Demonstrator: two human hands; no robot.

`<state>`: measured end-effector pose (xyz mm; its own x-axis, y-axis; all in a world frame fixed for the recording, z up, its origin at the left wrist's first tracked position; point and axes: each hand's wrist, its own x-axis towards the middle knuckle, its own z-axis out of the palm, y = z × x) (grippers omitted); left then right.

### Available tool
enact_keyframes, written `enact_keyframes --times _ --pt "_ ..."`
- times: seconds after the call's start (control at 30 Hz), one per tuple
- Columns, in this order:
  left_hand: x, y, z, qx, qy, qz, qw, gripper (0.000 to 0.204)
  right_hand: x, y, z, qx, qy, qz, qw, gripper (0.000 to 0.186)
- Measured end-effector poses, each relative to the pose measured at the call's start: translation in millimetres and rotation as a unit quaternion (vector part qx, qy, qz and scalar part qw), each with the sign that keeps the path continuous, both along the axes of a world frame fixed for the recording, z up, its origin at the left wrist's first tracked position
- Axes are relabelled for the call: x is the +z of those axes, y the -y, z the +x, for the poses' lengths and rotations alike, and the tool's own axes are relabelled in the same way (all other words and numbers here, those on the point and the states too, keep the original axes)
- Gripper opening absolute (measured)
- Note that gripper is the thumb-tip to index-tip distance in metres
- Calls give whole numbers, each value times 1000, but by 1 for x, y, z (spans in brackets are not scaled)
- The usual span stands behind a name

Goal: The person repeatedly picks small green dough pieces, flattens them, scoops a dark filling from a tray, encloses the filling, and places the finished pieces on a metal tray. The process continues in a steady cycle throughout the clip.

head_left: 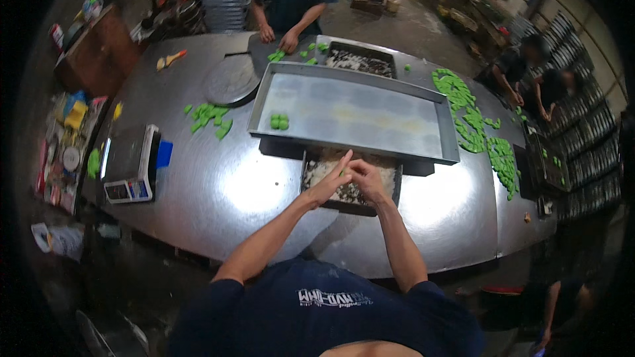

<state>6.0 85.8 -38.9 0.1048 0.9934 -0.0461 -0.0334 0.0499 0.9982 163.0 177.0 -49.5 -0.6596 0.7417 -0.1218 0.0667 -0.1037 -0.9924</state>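
Observation:
My two hands meet over a dark tray [387,206] holding white flakes. My left hand [329,184] has its fingers stretched forward and slanting, with a small piece of green dough [342,172] at its inner side. Against it, my right hand [368,180] bends its fingers in and presses on the same piece, which is mostly hidden. Just beyond, a long shallow metal pan [357,106] lies across the table and overhangs the flake tray. Several round green dough balls [279,121] sit together in the pan's near left corner.
Green dough pieces lie in a left heap [210,118] and in rows [501,162] at right. A round metal plate [231,79], a brush [170,60] and a scale [130,164] stand at left. Across the metal table, a co-worker [294,0] handles green pieces near another flake tray [360,59].

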Motion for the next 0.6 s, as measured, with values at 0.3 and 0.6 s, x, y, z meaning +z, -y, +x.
enact_keyframes --times 0.3,0.6 --pt "17 41 1 218 129 25 967 43 39 71 -30 -102 -80 163 978 19" --pt "45 97 -1 353 -14 56 934 65 91 92 -47 88 -26 137 986 22"
